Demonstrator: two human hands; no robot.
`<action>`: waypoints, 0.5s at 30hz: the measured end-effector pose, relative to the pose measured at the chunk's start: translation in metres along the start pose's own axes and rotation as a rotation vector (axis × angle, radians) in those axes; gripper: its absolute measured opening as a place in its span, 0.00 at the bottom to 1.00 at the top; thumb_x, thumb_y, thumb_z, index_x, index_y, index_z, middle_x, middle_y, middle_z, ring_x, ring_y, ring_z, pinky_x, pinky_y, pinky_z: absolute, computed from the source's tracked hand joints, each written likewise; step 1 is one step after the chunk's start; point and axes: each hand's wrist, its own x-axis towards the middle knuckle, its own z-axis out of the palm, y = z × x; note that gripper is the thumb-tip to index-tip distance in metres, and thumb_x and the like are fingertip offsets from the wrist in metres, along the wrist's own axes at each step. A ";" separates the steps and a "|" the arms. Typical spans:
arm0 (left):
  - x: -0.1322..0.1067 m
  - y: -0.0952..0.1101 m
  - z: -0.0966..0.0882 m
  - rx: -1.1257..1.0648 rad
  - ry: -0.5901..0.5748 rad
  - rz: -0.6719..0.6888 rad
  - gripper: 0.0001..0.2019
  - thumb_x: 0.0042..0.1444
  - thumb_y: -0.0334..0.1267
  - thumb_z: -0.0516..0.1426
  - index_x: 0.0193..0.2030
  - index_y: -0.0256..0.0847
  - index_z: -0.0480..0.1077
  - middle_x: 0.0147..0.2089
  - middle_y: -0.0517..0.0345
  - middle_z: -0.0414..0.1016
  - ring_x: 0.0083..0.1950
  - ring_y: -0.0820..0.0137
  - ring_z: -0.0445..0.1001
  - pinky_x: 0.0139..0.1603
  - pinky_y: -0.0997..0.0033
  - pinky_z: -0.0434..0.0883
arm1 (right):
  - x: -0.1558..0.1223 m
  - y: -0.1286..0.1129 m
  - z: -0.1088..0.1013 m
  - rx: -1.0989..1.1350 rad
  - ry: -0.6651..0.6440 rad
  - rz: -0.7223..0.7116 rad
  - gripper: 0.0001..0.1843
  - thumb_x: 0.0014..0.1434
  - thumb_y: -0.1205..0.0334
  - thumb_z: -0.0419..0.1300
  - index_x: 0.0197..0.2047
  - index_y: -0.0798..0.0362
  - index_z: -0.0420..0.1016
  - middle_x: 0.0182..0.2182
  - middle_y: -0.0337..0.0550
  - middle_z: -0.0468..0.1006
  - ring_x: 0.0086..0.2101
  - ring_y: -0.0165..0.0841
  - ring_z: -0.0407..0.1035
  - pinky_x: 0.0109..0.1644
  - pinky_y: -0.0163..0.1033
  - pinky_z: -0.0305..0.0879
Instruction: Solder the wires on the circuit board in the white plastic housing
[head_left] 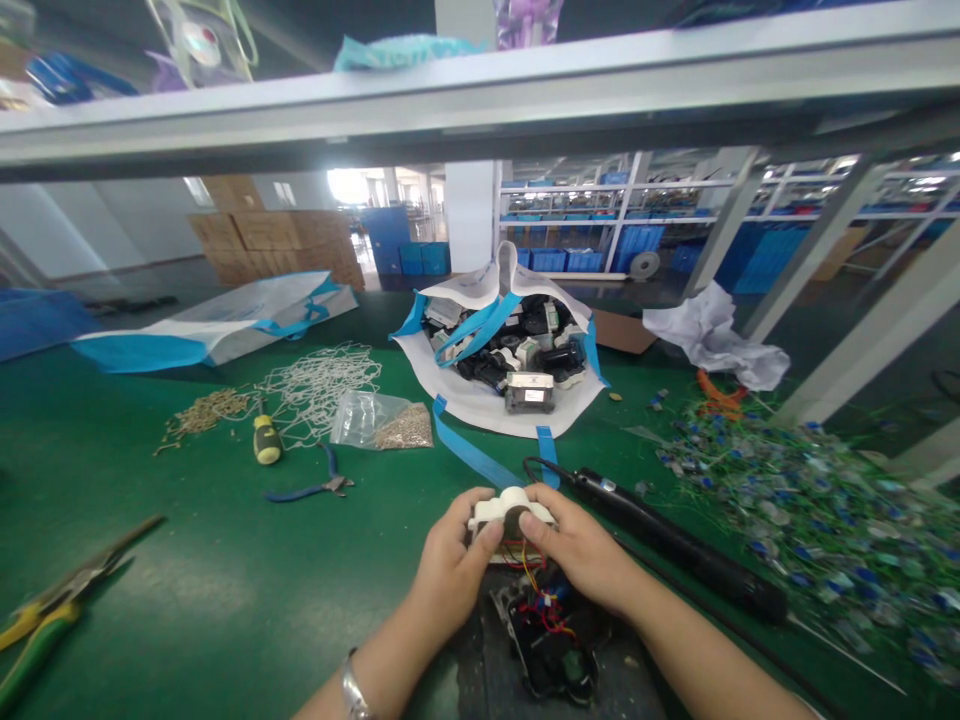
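Between my left hand [455, 552] and my right hand [576, 540] is a white plastic housing part [510, 503] with a rounded dome on top. Fingers of both hands wrap its sides, and both thumbs press on its near face around a dark round spot. Red and yellow wires [531, 572] run down from it to an opened black casing [555, 650], which lies on a dark pad [491, 680] close to me. To the right of my right hand rests a black electric screwdriver [675, 540] with its cable.
A white and blue bag [480, 405] full of black and white devices stands ahead. Left are cutters [322, 488], a yellow screwdriver [266, 440], a screw bag [405, 428], white wire loops [322, 385] and pliers [67, 590]. Blue-green tagged scraps [817, 520] cover the right. A shelf beam [480, 100] crosses overhead.
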 end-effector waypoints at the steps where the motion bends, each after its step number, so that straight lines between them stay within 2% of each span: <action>1: 0.001 -0.001 0.000 -0.029 -0.031 -0.015 0.13 0.48 0.39 0.54 0.41 0.38 0.65 0.33 0.58 0.70 0.32 0.70 0.67 0.34 0.75 0.63 | 0.000 0.000 0.000 -0.020 0.000 -0.001 0.17 0.57 0.48 0.47 0.39 0.55 0.62 0.30 0.39 0.67 0.32 0.33 0.64 0.36 0.36 0.61; 4: 0.002 -0.002 -0.001 -0.102 -0.057 -0.055 0.10 0.48 0.39 0.55 0.35 0.37 0.65 0.28 0.61 0.67 0.29 0.72 0.65 0.30 0.76 0.62 | 0.000 -0.003 -0.006 -0.091 -0.013 -0.007 0.18 0.58 0.49 0.45 0.41 0.55 0.61 0.33 0.42 0.69 0.35 0.34 0.66 0.38 0.37 0.62; 6: 0.002 -0.001 -0.002 -0.175 -0.023 -0.094 0.09 0.47 0.41 0.56 0.33 0.37 0.65 0.26 0.62 0.66 0.28 0.73 0.65 0.30 0.77 0.63 | -0.001 -0.008 -0.017 -0.180 0.002 -0.007 0.17 0.60 0.51 0.42 0.44 0.54 0.59 0.36 0.43 0.70 0.38 0.34 0.66 0.40 0.37 0.62; 8: 0.002 0.000 -0.001 -0.305 0.021 -0.152 0.11 0.47 0.43 0.56 0.33 0.38 0.64 0.27 0.62 0.67 0.28 0.73 0.66 0.31 0.76 0.65 | -0.003 -0.014 -0.032 -0.355 0.050 0.022 0.16 0.60 0.53 0.41 0.42 0.53 0.61 0.37 0.44 0.70 0.39 0.34 0.66 0.41 0.38 0.61; 12: -0.002 0.005 0.003 -0.620 0.054 -0.285 0.13 0.47 0.45 0.57 0.33 0.39 0.62 0.26 0.63 0.68 0.28 0.73 0.69 0.30 0.74 0.67 | -0.009 -0.017 -0.059 -0.788 0.138 0.167 0.07 0.55 0.61 0.50 0.30 0.54 0.66 0.32 0.50 0.70 0.36 0.43 0.65 0.40 0.47 0.58; 14: -0.005 0.008 0.008 -0.734 0.018 -0.347 0.13 0.47 0.44 0.58 0.32 0.37 0.62 0.26 0.62 0.69 0.28 0.72 0.70 0.29 0.75 0.67 | -0.011 -0.012 -0.067 -0.951 0.160 0.258 0.04 0.50 0.68 0.54 0.30 0.58 0.67 0.33 0.57 0.69 0.37 0.50 0.65 0.40 0.51 0.57; 15: -0.007 0.010 0.010 -0.777 -0.006 -0.380 0.13 0.47 0.43 0.58 0.32 0.37 0.62 0.26 0.61 0.70 0.28 0.72 0.70 0.29 0.74 0.67 | -0.012 -0.009 -0.069 -1.015 0.163 0.305 0.05 0.47 0.70 0.55 0.32 0.60 0.67 0.33 0.60 0.68 0.38 0.52 0.64 0.39 0.52 0.57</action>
